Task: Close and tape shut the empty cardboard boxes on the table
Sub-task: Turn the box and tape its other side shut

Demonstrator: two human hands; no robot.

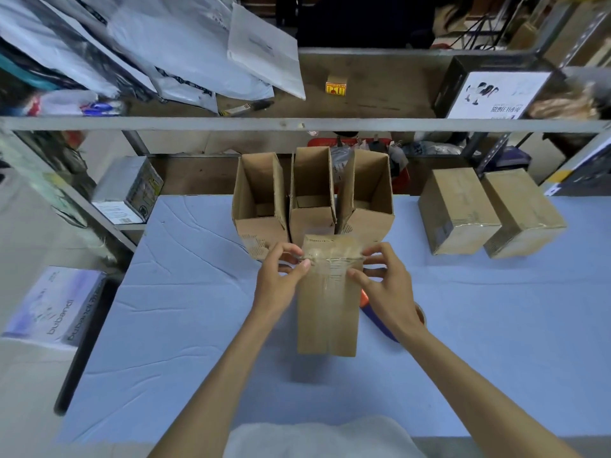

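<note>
We had the closed box (pixel 327 309) standing on end at the middle of the table (pixel 185 292), just in front of three open boxes (pixel 312 196) that waited in a row. A band of clear tape (pixel 334 259) crossed the closed box near its top. Our left hand (pixel 281 276) pinched the tape's end between thumb and forefinger at the upper left corner. Our right hand (pixel 386 285) had its fingers curled round the upper right edge, with the forefinger laid on the taped face. We judged the box light, since it was empty. Its walls looked stiff along the folds but likely to give in the middle of a face. The corners and edges seemed the place to hold it, where the card resists pressing. The tape looked thin, glossy and quick to wrinkle or stick to itself, so it would want smoothing from the middle outward. A tape dispenser (pixel 373 317) lay just behind the box, partly hidden by our right wrist. Two sealed boxes (pixel 458 209) sat well apart to the right.
</note>
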